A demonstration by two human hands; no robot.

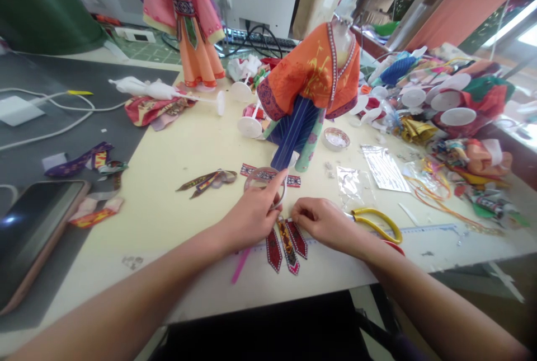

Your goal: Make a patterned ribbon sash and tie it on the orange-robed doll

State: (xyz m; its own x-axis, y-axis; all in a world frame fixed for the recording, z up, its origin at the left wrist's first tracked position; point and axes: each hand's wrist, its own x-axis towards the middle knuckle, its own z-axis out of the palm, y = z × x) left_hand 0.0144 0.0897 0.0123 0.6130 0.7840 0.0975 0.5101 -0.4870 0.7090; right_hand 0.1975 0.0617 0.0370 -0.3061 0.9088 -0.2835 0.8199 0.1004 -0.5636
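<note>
Lighting: bright daylight, window at upper right | Glare: pale spot on phone (39,226) | Definition: soft overall, edges stretched

The widest bare stretch of the counter (201,148) lies left of centre, interrupted by a slim folded ribbon (207,182). Straight ahead, the figure in the orange robe (314,87) blocks the way, its blue skirt just behind the patterned band (293,181). Rightward, yellow-handled scissors (377,224) and a clear packet (353,184) stand in the way, with heaped fabric (461,92) beyond them.
</note>
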